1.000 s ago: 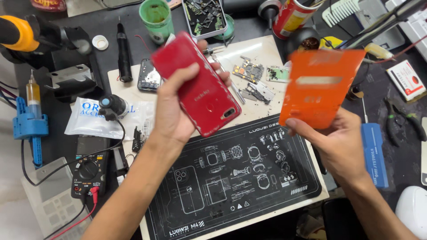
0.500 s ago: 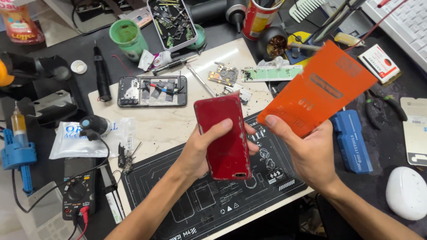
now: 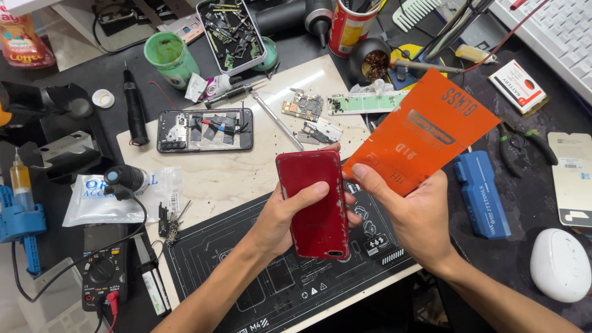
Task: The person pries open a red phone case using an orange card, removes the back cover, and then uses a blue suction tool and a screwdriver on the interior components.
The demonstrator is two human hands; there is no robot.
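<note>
My left hand [image 3: 285, 217] grips a red phone back cover [image 3: 313, 206], holding it upright above the black repair mat [image 3: 259, 287]. The cover's edges look scuffed and its camera cut-out sits at the bottom. My right hand [image 3: 414, 213] pinches the lower corner of a flat orange packet [image 3: 425, 132], which fans up and to the right. Packet and red cover almost touch at the cover's upper right corner.
An opened phone chassis [image 3: 205, 130] lies on the pale board [image 3: 246, 172] with small circuit boards [image 3: 303, 106]. Around them: a metal parts tray [image 3: 231, 31], green cup [image 3: 168, 57], red can [image 3: 353, 24], blue tool block [image 3: 482, 194], multimeter [image 3: 103, 271], white mouse [image 3: 560, 264].
Both hands came lower and closer together. The red cover turned from slanted to upright, and the orange packet swung in next to it. The view shifted.
</note>
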